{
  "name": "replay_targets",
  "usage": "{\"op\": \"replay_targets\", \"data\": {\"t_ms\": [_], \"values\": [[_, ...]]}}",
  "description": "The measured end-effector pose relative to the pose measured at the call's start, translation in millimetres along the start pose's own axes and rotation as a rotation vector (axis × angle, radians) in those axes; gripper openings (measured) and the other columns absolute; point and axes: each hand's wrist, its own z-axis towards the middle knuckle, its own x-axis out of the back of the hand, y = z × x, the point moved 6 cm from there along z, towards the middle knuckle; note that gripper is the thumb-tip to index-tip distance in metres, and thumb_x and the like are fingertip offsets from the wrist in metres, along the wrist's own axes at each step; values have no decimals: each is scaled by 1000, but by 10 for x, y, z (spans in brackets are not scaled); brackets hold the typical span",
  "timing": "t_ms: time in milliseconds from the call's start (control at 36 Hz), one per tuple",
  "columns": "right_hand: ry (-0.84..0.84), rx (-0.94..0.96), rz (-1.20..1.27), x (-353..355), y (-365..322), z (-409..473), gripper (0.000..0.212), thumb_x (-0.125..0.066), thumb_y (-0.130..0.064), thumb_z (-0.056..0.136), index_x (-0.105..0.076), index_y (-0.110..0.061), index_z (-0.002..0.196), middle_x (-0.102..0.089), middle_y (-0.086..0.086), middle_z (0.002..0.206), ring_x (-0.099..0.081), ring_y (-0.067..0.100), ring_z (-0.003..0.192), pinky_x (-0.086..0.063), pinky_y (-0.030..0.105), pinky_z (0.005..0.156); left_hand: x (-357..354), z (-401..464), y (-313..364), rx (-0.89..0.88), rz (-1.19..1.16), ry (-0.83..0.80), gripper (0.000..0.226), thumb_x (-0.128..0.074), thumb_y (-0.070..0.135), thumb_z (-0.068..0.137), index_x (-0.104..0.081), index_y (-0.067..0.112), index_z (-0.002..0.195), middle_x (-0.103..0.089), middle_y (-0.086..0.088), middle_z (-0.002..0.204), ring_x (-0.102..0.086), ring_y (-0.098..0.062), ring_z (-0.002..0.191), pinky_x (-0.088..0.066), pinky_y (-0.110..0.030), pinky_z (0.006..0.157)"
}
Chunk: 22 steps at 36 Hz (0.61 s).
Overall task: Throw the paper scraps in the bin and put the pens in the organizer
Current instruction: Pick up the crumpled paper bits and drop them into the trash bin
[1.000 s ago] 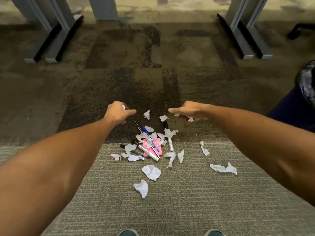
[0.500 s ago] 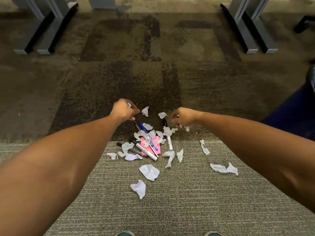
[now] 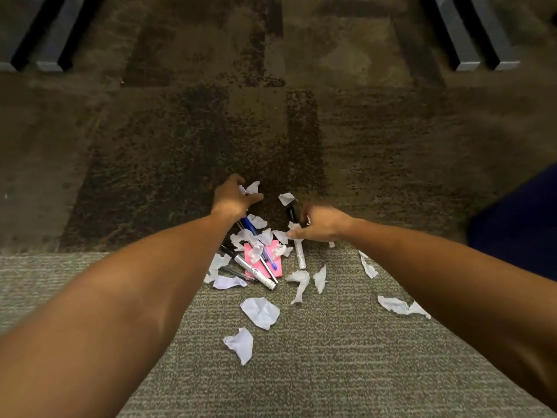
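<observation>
You are only starting on this job, judging by how much is lying on the carpet (image 3: 301,372). Taking the pink sticky pad (image 3: 272,251) as your landmark: your left hand (image 3: 233,196) is reaching to the spot beyond the pad, its fingers (image 3: 254,199) curling partly closed around a white paper scrap (image 3: 252,187) that is showing between them. Your right hand (image 3: 321,226) is hovering just to the right of the pad's far edge, fingers drawn loosely together with a scrap (image 3: 281,236) at the fingertips; whether it is truly pinching that piece, I cannot tell.

Almost everything is waiting for you. Pens are lying across and around the pad: a blue pen (image 3: 250,224) beyond it under your left wrist, a silver-barrelled marker (image 3: 256,273) along its left side, a slim blue-tipped pen (image 3: 268,260) on top of it, and a white marker with a black cap (image 3: 297,239) just to its right. None is in your hands, and no organizer is showing in the view.

Scraps are lying scattered all round: several on the pad itself, a larger piece (image 3: 260,312) nearer to you than the pad, another (image 3: 241,343) nearer again, and a torn strip (image 3: 402,306) well off to the right. No bin is clearly visible; a dark blue shape (image 3: 518,224) far right of the pad is sitting at the frame edge, but I cannot say what it is.
</observation>
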Motion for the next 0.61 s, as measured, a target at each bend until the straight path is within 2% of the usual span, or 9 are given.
{"op": "replay_targets", "data": {"t_ms": [56,111,167,222,306,389,444,528,611], "values": [[-19,5,-1,-59,32,30,54,-66,-65,81,-56,-20,110,-61,3,107,-56,19,94,-39,27,63,-60,28,12,2,-16,0,65,-80,35,79,-50,18,134,-54,-14,134,-62,-30,111,-57,-46,89],[-11,30,4,-94,50,43,57,-65,-60,86,-56,-18,123,-63,8,120,-58,23,101,-39,26,75,-109,43,36,-12,0,5,57,-77,35,82,-52,19,131,-56,-14,132,-62,-29,109,-58,-44,87],[12,50,7,-93,57,46,61,-62,-55,91,-50,-15,136,-59,12,133,-56,28,116,-36,24,84,-150,53,55,-55,37,12,41,-71,31,88,-55,20,124,-59,-11,123,-63,-20,93,-57,-32,71],[26,54,25,-76,59,41,57,-57,-49,95,-48,-13,139,-56,13,138,-53,30,124,-33,24,87,-163,66,44,-93,98,35,27,-67,28,91,-59,21,116,-58,-4,110,-56,-9,75,-45,-19,55],[12,25,58,-55,66,7,47,-51,-43,99,-49,-14,136,-58,14,131,-55,30,117,-34,25,84,-122,72,23,-80,153,74,13,-66,30,92,-60,22,100,-53,0,98,-55,-13,75,-46,-22,58],[-8,1,72,-4,51,-63,37,-47,-35,101,-53,-12,130,-63,14,112,-57,26,94,-38,27,75,-82,73,21,-42,188,66,17,-65,35,92,-59,19,91,-58,-2,87,-63,-20,79,-56,-35,75],[-25,-23,78,41,49,-104,33,-45,-31,101,-59,-7,119,-66,14,101,-63,26,87,-44,29,68,-40,59,17,-12,182,50,26,-63,37,93,-64,11,90,-66,-7,86,-66,-23,81,-56,-36,78],[-30,-49,71,118,45,-175,38,-42,-33,102,-65,-3,95,-67,11,81,-66,26,78,-49,31,59,38,0,32,19,150,9,36,-58,40,96,-71,8,91,-70,-12,85,-68,-24,75,-57,-36,73],[29,-45,122,210,12,-230,46,-46,-42,101,-64,0,103,-72,13,90,-71,24,82,-56,35,73,113,-82,67,43,-76,-27,30,-59,34,97,-66,8,85,-68,-10,88,-64,-17,66,-55,-26,58]]}}
